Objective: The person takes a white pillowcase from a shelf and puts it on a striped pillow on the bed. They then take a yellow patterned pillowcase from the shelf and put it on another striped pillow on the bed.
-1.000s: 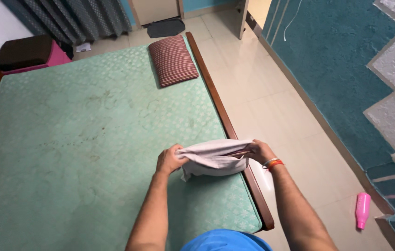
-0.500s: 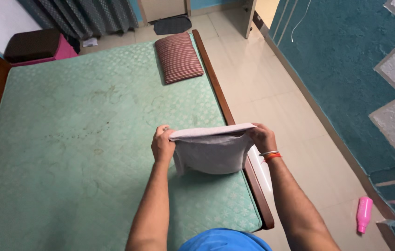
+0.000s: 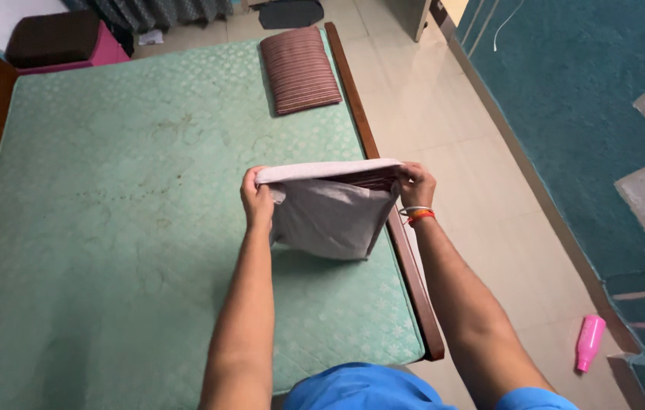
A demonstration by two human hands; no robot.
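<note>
Both hands, left hand (image 3: 256, 199) and right hand (image 3: 416, 184), are gripping the grey pillowcase (image 3: 330, 212) by its open end. A striped pillow (image 3: 374, 180) is sitting mostly inside, so only the mouth is left to close.

A home bedroom: green mattress (image 3: 148, 228) on wooden bed frame (image 3: 383, 182), striped pillow (image 3: 300, 70), tiled floor (image 3: 444, 152).

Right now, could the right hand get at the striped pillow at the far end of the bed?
Probably not as things stand: the right hand grips the grey pillowcase, and the striped pillow lies well beyond it up the green mattress.
</note>
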